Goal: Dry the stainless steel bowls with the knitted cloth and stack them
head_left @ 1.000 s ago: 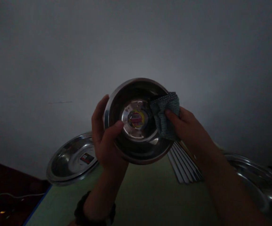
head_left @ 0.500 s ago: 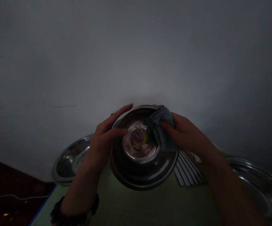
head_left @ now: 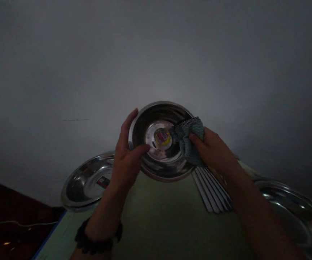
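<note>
Here I am with the metal bowl (head_left: 166, 156) up in front of me, its hollow tipped towards my eyes, the wall (head_left: 156, 54) behind its upper edge and the green table (head_left: 166, 220) below. My left hand (head_left: 127, 160) has it by the left side — thumb stretched across the inside, its tip near the round yellow-and-pink sticker (head_left: 162, 137), index finger reaching up along the outer rim. The grip is broad, bowl held between thumb and fingers; how the rest of those fingers bend behind the metal, I can't tell. My left forearm slants up from below, a dark wristband (head_left: 99, 239) around the wrist.

Over to the right hand (head_left: 212, 148), coming in from the lower right! The fingers are closed around a bunched blue-grey cloth (head_left: 187, 146), thumb lying on top and pointing in towards the bowl. The cloth laps over the right-hand rim and into the hollow — my fingertips beneath it are hidden.

Just past the bowl's lower right edge, a row of pale, narrow strips (head_left: 212, 193) fans out on the table. A wide metal basin (head_left: 76, 187) sits beyond my left forearm, and another shiny basin (head_left: 291, 213) shows at the far right, partly covered by my right arm.
</note>
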Demonstrator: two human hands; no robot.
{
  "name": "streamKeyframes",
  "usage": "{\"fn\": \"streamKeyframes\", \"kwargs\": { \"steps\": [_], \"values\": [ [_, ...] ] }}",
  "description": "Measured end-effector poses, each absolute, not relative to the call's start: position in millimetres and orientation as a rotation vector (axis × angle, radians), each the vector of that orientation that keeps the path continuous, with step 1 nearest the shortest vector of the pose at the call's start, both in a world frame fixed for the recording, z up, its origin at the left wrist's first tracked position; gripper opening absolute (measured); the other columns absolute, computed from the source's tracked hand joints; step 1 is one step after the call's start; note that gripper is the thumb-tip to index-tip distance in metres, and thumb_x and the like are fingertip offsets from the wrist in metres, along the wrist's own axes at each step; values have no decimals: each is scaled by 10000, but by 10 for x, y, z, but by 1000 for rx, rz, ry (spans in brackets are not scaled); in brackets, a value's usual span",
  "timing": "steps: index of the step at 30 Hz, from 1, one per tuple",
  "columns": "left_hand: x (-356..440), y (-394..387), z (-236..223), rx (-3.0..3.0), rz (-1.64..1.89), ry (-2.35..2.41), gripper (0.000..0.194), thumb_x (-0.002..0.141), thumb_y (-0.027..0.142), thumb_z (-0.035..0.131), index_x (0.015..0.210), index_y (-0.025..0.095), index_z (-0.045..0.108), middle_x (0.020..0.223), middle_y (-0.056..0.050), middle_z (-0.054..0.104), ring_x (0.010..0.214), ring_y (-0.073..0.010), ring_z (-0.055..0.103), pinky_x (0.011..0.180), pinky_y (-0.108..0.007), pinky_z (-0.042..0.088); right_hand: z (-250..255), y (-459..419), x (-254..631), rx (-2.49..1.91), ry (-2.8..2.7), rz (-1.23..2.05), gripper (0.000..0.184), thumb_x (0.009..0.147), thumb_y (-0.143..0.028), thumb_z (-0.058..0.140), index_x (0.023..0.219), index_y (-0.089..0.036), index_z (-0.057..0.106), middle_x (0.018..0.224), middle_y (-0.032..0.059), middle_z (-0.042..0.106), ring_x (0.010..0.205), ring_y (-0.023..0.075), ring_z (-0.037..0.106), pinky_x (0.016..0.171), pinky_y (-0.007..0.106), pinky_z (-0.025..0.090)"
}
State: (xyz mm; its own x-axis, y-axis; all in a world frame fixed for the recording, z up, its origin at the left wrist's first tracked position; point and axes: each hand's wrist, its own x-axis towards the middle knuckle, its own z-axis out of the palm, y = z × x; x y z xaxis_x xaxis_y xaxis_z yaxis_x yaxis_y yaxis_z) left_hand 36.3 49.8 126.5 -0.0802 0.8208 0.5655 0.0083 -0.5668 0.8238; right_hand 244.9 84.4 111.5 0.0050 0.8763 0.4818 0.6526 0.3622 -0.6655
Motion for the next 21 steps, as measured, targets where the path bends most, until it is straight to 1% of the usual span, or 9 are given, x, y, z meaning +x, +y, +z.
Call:
{"fn": "streamKeyframes", "kwargs": {
  "steps": [2, 6, 10, 12, 14, 16, 19, 21],
  "values": [
    [279, 506, 1297, 1622, 1607, 912, 743, 678, 62, 635, 1348, 342, 479, 1399, 23, 514, 1338, -324, 389, 1099, -464, 340, 1133, 834, 2491, -1377, -1806, 277, 228, 897, -347, 400, 909, -180, 555, 931, 112, 671, 860, 255, 618, 724, 353, 434],
    [132, 491, 1369, 1629, 1298, 896, 716, 673, 21, 569, 1320, 324, 531, 1270, 3, 628, 1203, -329, 539, 1003, -484, 445, 1152, 790, 2515, -1463, -2041, 302, 239, 929, -349, 354, 938, -196, 538, 839, 95, 676, 761, 240, 621, 649, 321, 412],
    [91, 476, 1423, 1655, 1015, 824, 552, 670, 55, 622, 1141, 335, 684, 1164, 14, 693, 1111, -300, 611, 983, -445, 471, 1157, 716, 2453, -1367, -2301, 422, 211, 932, -356, 382, 948, -223, 546, 796, 53, 676, 689, 198, 615, 597, 280, 390],
    [98, 481, 1434, 1693, 962, 819, 503, 682, 81, 649, 1103, 350, 703, 1149, 24, 701, 1119, -295, 608, 1011, -442, 448, 1164, 699, 2432, -1361, -2327, 412, 209, 931, -360, 382, 933, -226, 543, 769, 43, 669, 664, 190, 610, 578, 275, 378],
    [110, 488, 1430, 1724, 983, 880, 503, 710, 109, 662, 1155, 342, 677, 1202, 20, 676, 1164, -301, 578, 1051, -445, 407, 1168, 712, 2436, -1382, -2305, 375, 225, 933, -371, 365, 921, -225, 536, 738, 42, 658, 643, 195, 601, 565, 280, 364],
    [123, 492, 1414, 1703, 1069, 942, 569, 733, 144, 671, 1264, 335, 598, 1273, 5, 634, 1186, -313, 559, 1059, -458, 393, 1164, 746, 2451, -1412, -2242, 307, 240, 928, -385, 353, 894, -222, 526, 714, 51, 644, 641, 212, 590, 563, 293, 348],
    [139, 496, 1397, 1583, 1258, 920, 686, 735, 184, 681, 1370, 341, 474, 1302, -17, 610, 1148, -329, 585, 1022, -483, 430, 1142, 793, 2433, -1472, -2004, 224, 227, 917, -381, 346, 856, -216, 489, 730, 76, 630, 691, 243, 581, 585, 315, 340],
    [147, 499, 1404, 1501, 1340, 890, 708, 713, 179, 695, 1372, 313, 474, 1274, -31, 629, 1121, -329, 602, 992, -462, 466, 1122, 796, 2370, -1489, -1774, 242, 208, 915, -385, 341, 854, -219, 451, 757, 83, 625, 733, 253, 579, 606, 324, 348]
  ]
}}
